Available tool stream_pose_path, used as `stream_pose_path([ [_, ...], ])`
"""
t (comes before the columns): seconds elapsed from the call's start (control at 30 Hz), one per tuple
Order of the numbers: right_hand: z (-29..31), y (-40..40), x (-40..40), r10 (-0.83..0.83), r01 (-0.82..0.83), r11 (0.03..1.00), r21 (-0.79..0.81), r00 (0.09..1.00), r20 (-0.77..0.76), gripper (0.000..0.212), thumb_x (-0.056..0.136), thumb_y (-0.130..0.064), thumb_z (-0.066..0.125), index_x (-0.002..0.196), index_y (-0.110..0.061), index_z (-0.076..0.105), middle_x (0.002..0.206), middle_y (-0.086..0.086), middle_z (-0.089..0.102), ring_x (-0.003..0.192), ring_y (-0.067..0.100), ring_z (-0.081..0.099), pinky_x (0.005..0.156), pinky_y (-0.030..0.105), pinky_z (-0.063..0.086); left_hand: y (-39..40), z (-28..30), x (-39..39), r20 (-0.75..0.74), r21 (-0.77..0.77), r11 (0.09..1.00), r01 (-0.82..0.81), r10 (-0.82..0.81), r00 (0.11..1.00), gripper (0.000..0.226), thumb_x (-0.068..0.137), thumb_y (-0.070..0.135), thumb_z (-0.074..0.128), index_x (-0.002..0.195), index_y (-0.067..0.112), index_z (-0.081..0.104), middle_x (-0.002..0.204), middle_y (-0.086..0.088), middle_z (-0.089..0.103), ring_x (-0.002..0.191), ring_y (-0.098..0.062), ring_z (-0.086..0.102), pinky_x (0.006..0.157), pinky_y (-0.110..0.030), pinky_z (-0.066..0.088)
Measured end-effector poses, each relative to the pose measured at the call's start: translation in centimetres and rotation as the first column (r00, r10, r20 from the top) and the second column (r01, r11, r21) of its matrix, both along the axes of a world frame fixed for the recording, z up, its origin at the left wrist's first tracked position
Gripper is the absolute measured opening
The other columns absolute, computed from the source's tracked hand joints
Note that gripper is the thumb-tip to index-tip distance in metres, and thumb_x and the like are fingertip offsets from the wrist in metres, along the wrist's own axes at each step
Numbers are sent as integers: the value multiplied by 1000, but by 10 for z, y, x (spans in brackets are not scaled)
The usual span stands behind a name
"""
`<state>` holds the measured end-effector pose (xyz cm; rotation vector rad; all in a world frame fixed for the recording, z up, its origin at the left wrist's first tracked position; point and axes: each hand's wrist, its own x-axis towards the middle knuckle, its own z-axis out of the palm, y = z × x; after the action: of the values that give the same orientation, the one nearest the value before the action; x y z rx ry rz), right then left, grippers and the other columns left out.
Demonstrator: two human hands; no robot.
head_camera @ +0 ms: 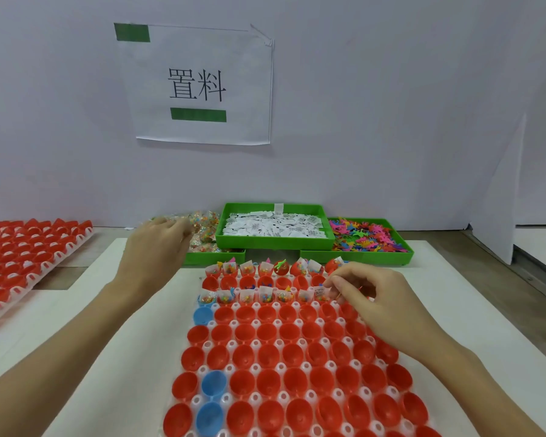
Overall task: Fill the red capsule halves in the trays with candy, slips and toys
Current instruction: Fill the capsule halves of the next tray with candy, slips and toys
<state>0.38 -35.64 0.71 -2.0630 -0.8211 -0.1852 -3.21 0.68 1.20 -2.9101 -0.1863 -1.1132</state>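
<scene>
My left fingers (174, 230) curl over the candy (202, 230) packets, soft and crinkly, best pinched at an edge. My right fingers (336, 283) pinch a light toy above the capsules (267, 313) just below.

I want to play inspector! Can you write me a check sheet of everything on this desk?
Surface: white board.
Job's things: tray of red halves; two far rows filled; three blue halves. Green bins: candy, slips, toys.
Clutter: second tray at left.
Hands: left hand reaches into the candy; right hand pinches something small over the far rows.
Cables: nothing seen.
Surroundings: white wall, taped paper sign.
</scene>
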Motion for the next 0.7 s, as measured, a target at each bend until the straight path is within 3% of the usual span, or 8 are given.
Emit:
stream_pose_path([
  [0.13,1,0,-2,4,-4,1000,-3,1000,6,22,100,-17,62,89,-31,74,81,-15,74,79,5,71,73,17,55,-24,-10,-43,89,-316,921,226,-209,974,9,91,11,74,97,16,69,76,9,69,62,-12,61,57,-28,50],
  [0.27,2,3,-4,9,-9,1000,16,1000,-5,21,100,-16,62,89,-29,75,80,-14,74,79,7,72,74,17,55,-54,-17,-80,205,-674,650,350,-291,935,16,90,29,68,105,29,71,79,9,74,67,-12,70,62,-18,56],
  [0.47,8,7,-2,-26,26,999,28,1000,-8,20,100,-14,60,94,-26,75,83,-9,75,80,10,72,74,22,57,-73,-29,-96,257,-873,308,377,-366,895,14,88,28,70,97,32,80,80,-5,76,61,-24,68,64,-23,58],
  [0.53,15,12,4,-43,43,999,17,999,6,20,100,-12,60,97,-25,75,84,-9,75,81,11,72,74,24,58,-74,-33,-96,248,-901,243,359,-390,887,15,87,27,72,98,29,81,86,-8,77,66,-28,69,66,-24,59],
  [0.6,24,21,14,-64,64,998,-15,998,21,20,100,-14,60,100,-27,75,84,-11,75,81,8,72,74,25,59,-74,-33,-97,254,-915,193,355,-410,876,16,85,26,74,98,28,82,86,-9,78,63,-22,69,63,-23,58],
  [0.7,34,43,43,-114,127,981,-144,989,98,18,100,-18,61,106,-28,75,85,-15,75,84,-1,69,82,22,56,-73,-30,-99,282,-924,119,362,-428,859,18,81,22,76,97,24,83,83,-12,77,60,-19,69,61,-24,58],
])
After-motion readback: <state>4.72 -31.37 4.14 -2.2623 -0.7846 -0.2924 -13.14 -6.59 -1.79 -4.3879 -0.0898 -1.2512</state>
